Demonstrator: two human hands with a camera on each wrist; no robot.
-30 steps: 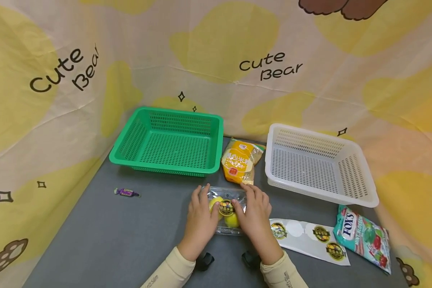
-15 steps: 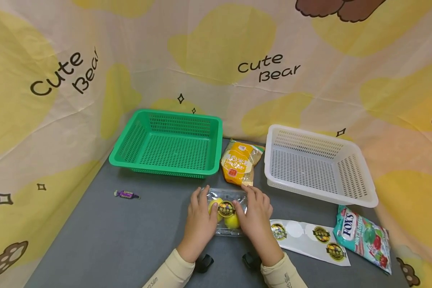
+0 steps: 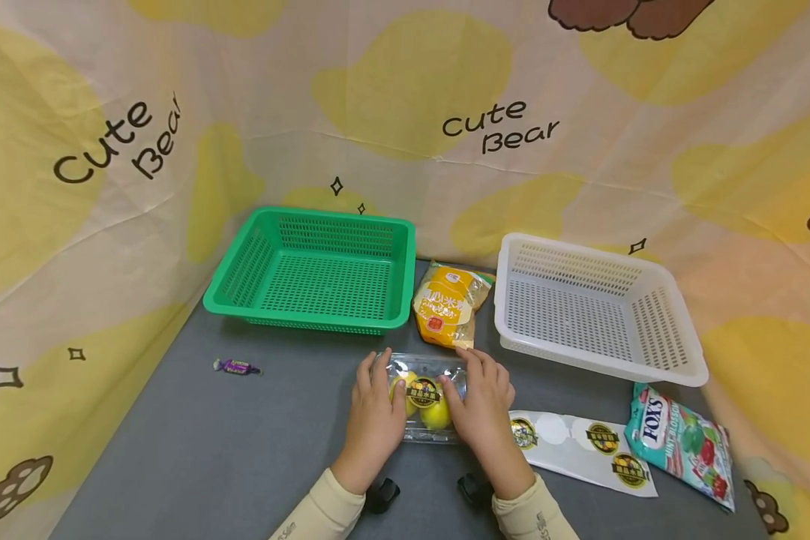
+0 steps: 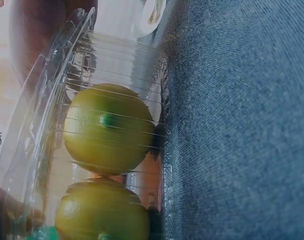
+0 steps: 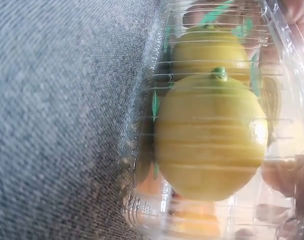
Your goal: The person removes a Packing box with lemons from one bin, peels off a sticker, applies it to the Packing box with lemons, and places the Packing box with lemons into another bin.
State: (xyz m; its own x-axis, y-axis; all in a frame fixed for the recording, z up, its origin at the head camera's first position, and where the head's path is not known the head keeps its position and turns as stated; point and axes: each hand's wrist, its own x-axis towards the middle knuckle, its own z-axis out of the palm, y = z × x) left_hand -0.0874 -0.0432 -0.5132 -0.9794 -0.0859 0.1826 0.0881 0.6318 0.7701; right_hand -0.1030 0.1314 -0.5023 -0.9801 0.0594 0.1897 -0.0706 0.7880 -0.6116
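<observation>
In the head view, a clear plastic fruit box [image 3: 429, 436] lies on the grey table with its lid down. Two yellow lemons [image 3: 436, 415] with green stem ends show through it. A round black-and-gold sticker [image 3: 424, 391] sits on the middle of the lid. My left hand [image 3: 373, 420] holds the box's left side, thumb on the lid beside the sticker. The right hand [image 3: 481, 401] holds the opposite side in the same way. Ribbed plastic covers a lemon [image 4: 109, 129] in the left wrist view and a lemon [image 5: 211, 137] in the right wrist view.
A green basket [image 3: 310, 319] and a white basket [image 3: 601, 365] stand at the back, a yellow food bag [image 3: 445, 306] between them. At right lie a sticker sheet [image 3: 570, 457] and a teal FOX'S candy bag [image 3: 682, 446]. A purple-wrapped candy [image 3: 238, 367] lies at left.
Both hands stay at the sides of the box. The right hand shifts very slightly to the right and uncovers a little more of the lid. The head view drifts slightly.
</observation>
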